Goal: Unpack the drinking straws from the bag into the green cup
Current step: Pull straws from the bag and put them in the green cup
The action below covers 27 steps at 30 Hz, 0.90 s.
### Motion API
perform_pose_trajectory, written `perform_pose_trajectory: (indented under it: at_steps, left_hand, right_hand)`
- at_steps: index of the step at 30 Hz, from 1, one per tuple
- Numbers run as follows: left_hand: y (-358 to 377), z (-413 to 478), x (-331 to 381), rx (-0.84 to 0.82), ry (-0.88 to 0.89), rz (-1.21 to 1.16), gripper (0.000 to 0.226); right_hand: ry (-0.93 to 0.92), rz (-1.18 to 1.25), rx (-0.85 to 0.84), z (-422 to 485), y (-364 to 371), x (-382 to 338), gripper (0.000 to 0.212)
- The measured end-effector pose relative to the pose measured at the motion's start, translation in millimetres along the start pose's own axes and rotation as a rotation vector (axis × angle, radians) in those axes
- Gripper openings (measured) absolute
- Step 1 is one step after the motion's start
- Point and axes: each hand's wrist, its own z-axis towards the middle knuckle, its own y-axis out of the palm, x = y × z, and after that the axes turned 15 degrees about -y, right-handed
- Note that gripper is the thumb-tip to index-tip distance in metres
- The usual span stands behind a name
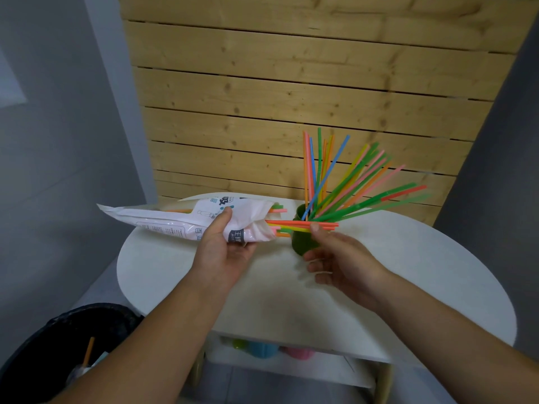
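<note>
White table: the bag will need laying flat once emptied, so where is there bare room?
The near half of the table, between the forearms, is bare, and so is its right side beyond the right hand. The far middle is crowded: bag, green cup, straws and left hand meet there.

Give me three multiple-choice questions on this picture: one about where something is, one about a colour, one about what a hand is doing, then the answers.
1. Where is the green cup? A on the white table, by the bag's mouth; B on a chair; C inside the bag.
2. What colour is the bag? A black; B white; C green.
3. What is the right hand doing? A lying flat on the table; B making an empty fist; C pinching straws that stick out of the bag.
Answers: 1 A, it stands on the table beside the bag's opening. 2 B, white with print. 3 C, thumb and finger close on the straws while the left hand grips the bag.
</note>
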Motion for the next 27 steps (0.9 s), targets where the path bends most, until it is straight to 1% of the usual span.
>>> perform_pose_trajectory:
  at_steps: [2,3,5,7,8,9,11,14,16,20,23,27]
  left_hand:
    - [0,0,-1,-0.003,-0.003,-0.009,0.031]
    - [0,0,-3,-0.008,-0.005,-0.01,0.03]
    - [1,-1,-7,-0.01,-0.009,-0.008,0.025]
    - [1,-1,-11,0.0,-0.013,0.0,0.019]
    - [1,0,-12,0.0,-0.013,0.005,0.016]
    - [1,0,-12,-0.002,-0.013,0.008,0.015]
    - [-1,3,-11,-0.006,-0.016,0.009,0.022]
    - [-5,7,-8,-0.013,-0.014,0.0,0.035]
    - [-7,9,-6,-0.011,-0.008,-0.013,0.038]
    - [-10,13,0,0.02,0.005,-0.046,0.038]
    - [-13,15,4,0.032,0.011,-0.065,0.039]
    - [-19,18,5,0.056,0.026,-0.06,0.035]
  right_hand:
    - [0.063,0.034,-0.045,-3,10,6,0.069]
    - [0.066,0.076,-0.037,-2,15,8,0.065]
    - [0.033,0.186,0.03,0,24,11,0.048]
    - [-0.021,0.352,0.137,4,32,10,0.03]
    - [-0.044,0.445,0.183,5,35,8,0.024]
    - [-0.062,0.52,0.219,5,37,6,0.023]
    - [-0.088,0.588,0.273,6,37,3,0.023]
    - [-0.156,0.526,0.329,8,30,-2,0.015]
    - [-0.222,0.389,0.352,9,21,-5,0.019]
    - [-0.325,0.243,0.367,10,-2,-12,0.023]
    - [-0.387,0.167,0.363,9,-19,-19,0.022]
    - [-0.447,0.104,0.401,7,-41,-28,0.016]
